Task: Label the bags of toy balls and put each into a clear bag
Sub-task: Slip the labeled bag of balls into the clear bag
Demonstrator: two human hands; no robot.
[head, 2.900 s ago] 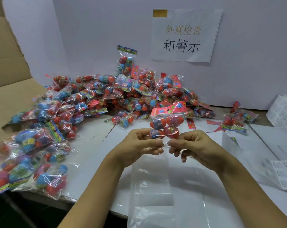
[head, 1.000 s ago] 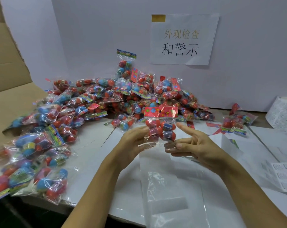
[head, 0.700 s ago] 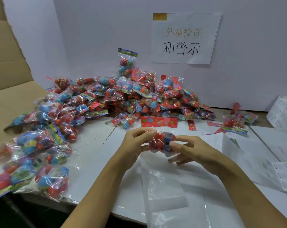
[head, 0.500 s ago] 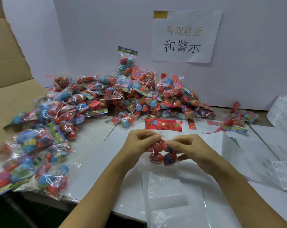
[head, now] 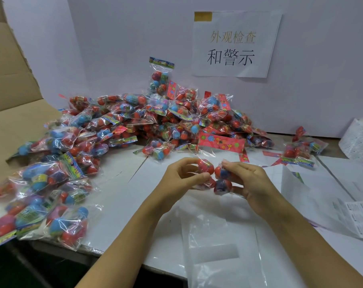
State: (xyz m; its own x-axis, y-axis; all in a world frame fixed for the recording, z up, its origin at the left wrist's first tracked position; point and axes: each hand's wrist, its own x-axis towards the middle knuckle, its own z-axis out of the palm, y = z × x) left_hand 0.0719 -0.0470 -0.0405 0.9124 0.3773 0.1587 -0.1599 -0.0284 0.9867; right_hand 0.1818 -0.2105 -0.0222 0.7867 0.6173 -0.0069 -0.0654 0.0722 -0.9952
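Far left: cardboard flap [head: 12, 84], then big pile of ball bags [head: 147, 121] spread over tabletop [head: 122, 183], from near-left edge up to back wall.

Centre: left hand [head: 181, 179], fingers [head: 197, 176] curled and pinching left side of one bag of toy balls [head: 215, 177], held up above tabletop, w/ red header card [head: 221, 142] standing on top. Clear bag [head: 222, 246] lying flat under the hands, mouth toward the hands; cannot tell if mouth is open.

Right of centre: right hand [head: 251, 181], fingers clamped on right side of same bag, thumb on top, others under. On back wall above, paper sign [head: 235, 44].

Far right: two or three more ball bags [head: 301, 150] apart from pile, label sheets [head: 357, 217] near tabletop edge, roll of labels [head: 359, 142] behind.

Risks, as judgement only:
- Film slippery, balls round inside, so bag may twist or slip out of pinch while going down to clear bag.
- Clear bag mouth flat and thin, probably sticking together; header card wide, may catch on the mouth and fold.
- No label visible on held bag from this side; perhaps goes in w/o label.
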